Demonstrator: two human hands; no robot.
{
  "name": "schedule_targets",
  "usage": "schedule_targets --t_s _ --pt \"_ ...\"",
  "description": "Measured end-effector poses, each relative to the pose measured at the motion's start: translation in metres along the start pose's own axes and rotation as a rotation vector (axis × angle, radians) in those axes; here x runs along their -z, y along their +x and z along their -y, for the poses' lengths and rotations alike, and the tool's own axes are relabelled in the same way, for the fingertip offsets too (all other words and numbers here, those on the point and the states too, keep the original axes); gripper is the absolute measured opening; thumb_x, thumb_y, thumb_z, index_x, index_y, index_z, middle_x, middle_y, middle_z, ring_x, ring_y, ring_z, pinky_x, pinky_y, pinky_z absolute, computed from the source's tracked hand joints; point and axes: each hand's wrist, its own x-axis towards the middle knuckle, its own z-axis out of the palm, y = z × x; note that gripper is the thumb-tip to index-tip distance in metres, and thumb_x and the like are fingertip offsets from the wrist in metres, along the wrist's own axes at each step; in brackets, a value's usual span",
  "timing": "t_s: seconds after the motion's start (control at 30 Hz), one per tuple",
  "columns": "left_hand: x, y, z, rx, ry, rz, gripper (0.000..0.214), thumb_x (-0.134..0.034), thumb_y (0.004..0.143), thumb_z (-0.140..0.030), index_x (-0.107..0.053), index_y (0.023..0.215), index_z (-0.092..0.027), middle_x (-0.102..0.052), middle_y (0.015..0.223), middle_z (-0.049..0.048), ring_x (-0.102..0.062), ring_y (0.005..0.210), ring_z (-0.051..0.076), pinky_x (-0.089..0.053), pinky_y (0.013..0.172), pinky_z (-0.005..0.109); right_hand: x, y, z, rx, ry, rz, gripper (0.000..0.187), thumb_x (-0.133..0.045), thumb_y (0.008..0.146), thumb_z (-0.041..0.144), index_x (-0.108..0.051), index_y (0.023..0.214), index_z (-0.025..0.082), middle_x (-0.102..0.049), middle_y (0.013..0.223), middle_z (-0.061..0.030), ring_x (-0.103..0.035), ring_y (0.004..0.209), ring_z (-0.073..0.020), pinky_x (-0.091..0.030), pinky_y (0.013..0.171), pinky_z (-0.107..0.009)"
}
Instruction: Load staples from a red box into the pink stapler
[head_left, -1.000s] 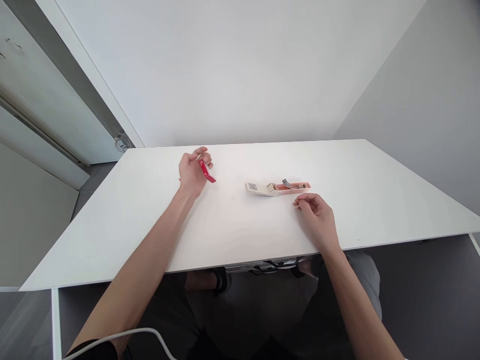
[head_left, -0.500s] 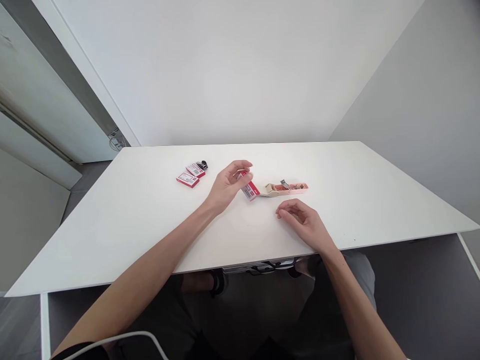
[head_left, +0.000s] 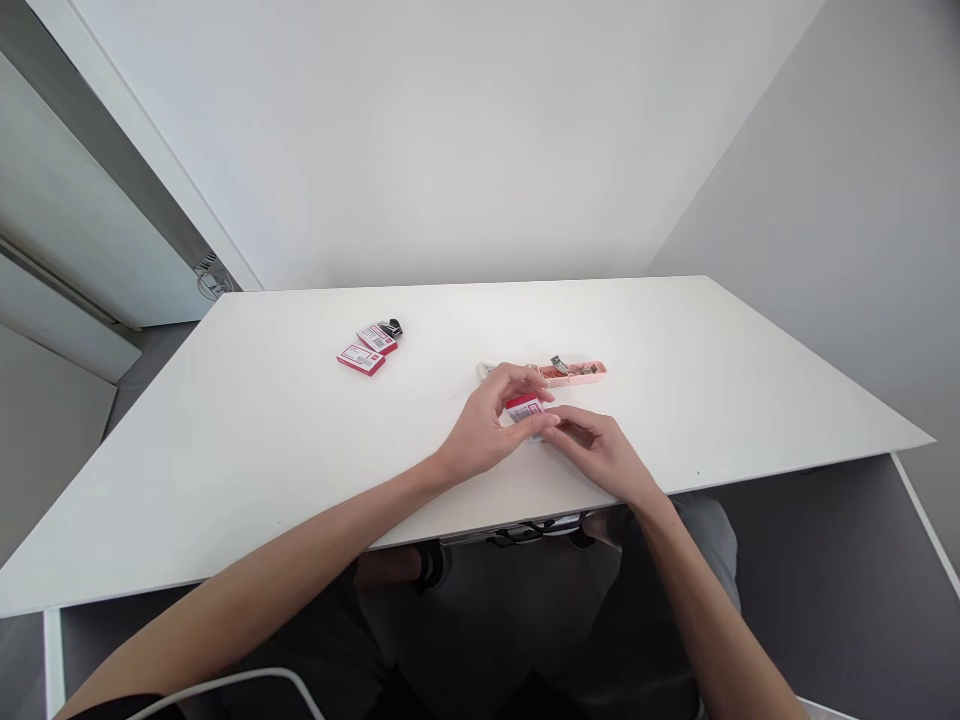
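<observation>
My left hand (head_left: 491, 425) holds a small red-and-white cardboard box (head_left: 523, 406) with printed labels, gripped between thumb and fingers above the table. At the box's right end, the fingertips of my right hand (head_left: 600, 452) close together on it, and part of the box is hidden behind the fingers. Just beyond both hands lies a long, narrow pink case (head_left: 598, 370), open, with small items inside and a metal-ended piece (head_left: 559, 365) sticking up. Its cream lid end (head_left: 484, 371) shows to the left, partly covered by my left hand.
Two similar red-and-white boxes, a nearer one (head_left: 361, 359) and a farther one (head_left: 377, 339), lie to the left, touching or nearly so. A small black object (head_left: 391, 327) is beside them. The white table (head_left: 285, 440) backs onto a wall; a white cable (head_left: 247, 675) runs by my left arm.
My left hand has brought the small box right and nearer to me, meeting my right hand. My right fingers now close on its end. The view has shifted slightly.
</observation>
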Motion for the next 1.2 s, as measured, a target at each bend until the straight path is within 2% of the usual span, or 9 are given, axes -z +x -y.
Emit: schedule_targets --t_s 0.13,0.37,0.57,0.73,0.93,1.1,1.2 --pt "0.003 0.000 0.004 -0.017 0.069 -0.075 0.033 -0.081 0.091 -0.034 -0.058 0.113 -0.025 -0.072 0.114 0.0055 -0.072 0.109 0.021 -0.056 0.103 0.042 0.002 0.000 -0.003 -0.029 0.061 -0.069 0.033 -0.066 0.099 0.056 -0.080 0.109 0.027 -0.080 0.104 -0.0034 -0.073 0.093 -0.0248 -0.056 0.094 -0.040" --pt "0.008 0.003 0.003 -0.012 0.180 -0.079 0.022 -0.075 0.097 -0.039 -0.061 0.104 -0.023 -0.075 0.100 0.0032 -0.072 0.086 0.015 -0.058 0.083 0.034 0.003 -0.001 -0.006 -0.035 0.071 -0.070 0.036 -0.067 0.098 0.058 -0.080 0.110 0.027 -0.081 0.103 -0.0038 -0.074 0.092 -0.0252 -0.057 0.095 -0.041" --pt "0.011 0.006 0.005 0.013 0.127 -0.161 0.024 -0.074 0.096 -0.043 -0.061 0.098 -0.022 -0.071 0.093 0.0025 -0.072 0.089 0.016 -0.059 0.083 0.032 0.003 0.000 -0.003 -0.043 0.063 -0.079 0.041 -0.062 0.100 0.062 -0.079 0.109 0.026 -0.080 0.096 -0.0041 -0.074 0.093 -0.0257 -0.057 0.097 -0.041" --pt "0.011 0.006 0.007 0.066 0.113 -0.198 0.023 -0.074 0.096 -0.042 -0.062 0.099 -0.022 -0.072 0.095 0.0029 -0.073 0.091 0.016 -0.059 0.084 0.031 0.003 -0.001 -0.004 -0.048 0.065 -0.047 0.036 -0.068 0.097 0.058 -0.078 0.111 0.026 -0.080 0.102 -0.0045 -0.074 0.098 -0.0255 -0.056 0.099 -0.041" --pt "0.013 0.008 0.006 0.047 0.084 -0.127 0.026 -0.074 0.096 -0.044 -0.063 0.100 -0.022 -0.074 0.099 0.0049 -0.074 0.096 0.018 -0.059 0.089 0.035 0.005 -0.001 -0.004 -0.071 0.077 -0.045 0.039 -0.064 0.099 0.060 -0.078 0.106 0.024 -0.079 0.098 -0.0044 -0.073 0.098 -0.0255 -0.054 0.099 -0.039" --pt "0.016 0.007 0.007 0.056 0.092 0.012 0.035 -0.076 0.095 -0.041 -0.064 0.124 -0.025 -0.074 0.127 0.0097 -0.074 0.105 0.020 -0.058 0.100 0.041 0.009 -0.001 -0.001 -0.060 0.092 -0.026 0.043 -0.059 0.101 0.064 -0.077 0.095 0.025 -0.079 0.095 -0.0036 -0.072 0.096 -0.0253 -0.053 0.097 -0.037" --pt "0.016 0.006 0.009 0.047 0.012 0.097 0.041 -0.079 0.094 -0.037 -0.062 0.130 -0.026 -0.070 0.135 0.0106 -0.070 0.120 0.024 -0.053 0.110 0.045 0.011 -0.002 0.000 -0.053 0.070 0.029 0.050 -0.055 0.101 0.067 -0.076 0.088 0.024 -0.080 0.098 -0.0039 -0.071 0.097 -0.0257 -0.052 0.098 -0.037"
